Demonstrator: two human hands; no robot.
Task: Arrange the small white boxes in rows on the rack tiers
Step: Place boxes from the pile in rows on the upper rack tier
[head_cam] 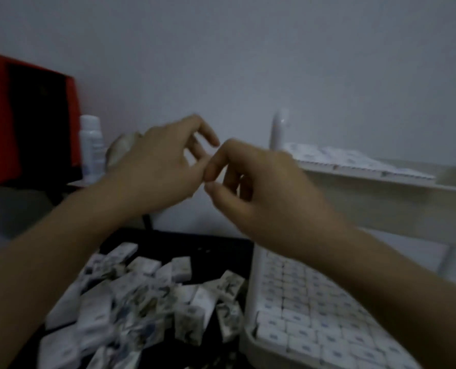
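Nearest the lens, the left forearm (48, 249) and right forearm (408, 275) rose from 7 and 5 o'clock, and the left hand (163, 161) and right hand (269, 187) met in mid-air at the centre. The left fingers (206, 130) hung loosely bent and held nothing. The right forefinger and thumb sat close together against the left thumb tip, and blur hid whether they pinched anything.

All the small white boxes lay well apart from the fingers. A loose pile (147, 302) sprawled on a dark surface (208, 246) at 7 o'clock. Tidy rows (314, 315) filled the rack's lower tier (250, 336) at 5 o'clock. More boxes (341, 158) lay on the upper tier (381, 179) at 3 o'clock, beside a white post (278, 131). At 9 o'clock stood a white bottle (91, 147), with a red bag (21, 115) beyond it.
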